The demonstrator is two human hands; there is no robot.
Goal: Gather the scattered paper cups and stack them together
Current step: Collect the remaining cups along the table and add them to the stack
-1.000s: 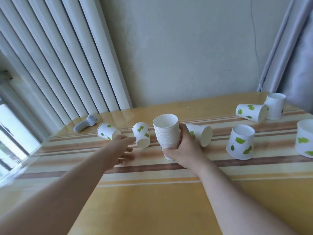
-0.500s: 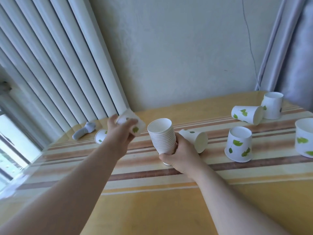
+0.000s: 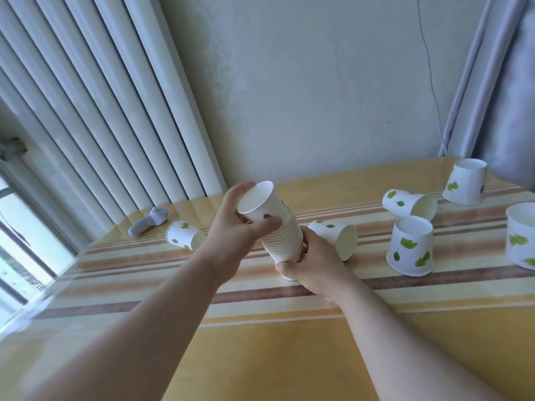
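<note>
A tilted stack of white paper cups [image 3: 285, 241] stands near the table's middle, and my right hand [image 3: 314, 263] grips its bottom. My left hand [image 3: 234, 227] holds a leaf-printed cup [image 3: 259, 205] whose base sits in the top of the stack, mouth toward me. One loose cup [image 3: 182, 235] lies on its side to the left. Another cup [image 3: 337, 237] lies just right of the stack. Further right, one cup [image 3: 409, 202] lies sideways. Two upside-down cups stand at the right [image 3: 411, 250] and the far right corner [image 3: 466, 181]. A cup [image 3: 521, 240] is cut by the right edge.
The striped yellow table [image 3: 260, 357] meets a wall at the back. A small grey handheld device [image 3: 148, 220] lies at the back left near the vertical blinds [image 3: 95, 96]. A curtain [image 3: 509, 82] hangs at the back right.
My left hand picked a cup off the table, lifted it and brought it right onto the top of the stack. My right hand kept its hold on the stack.
</note>
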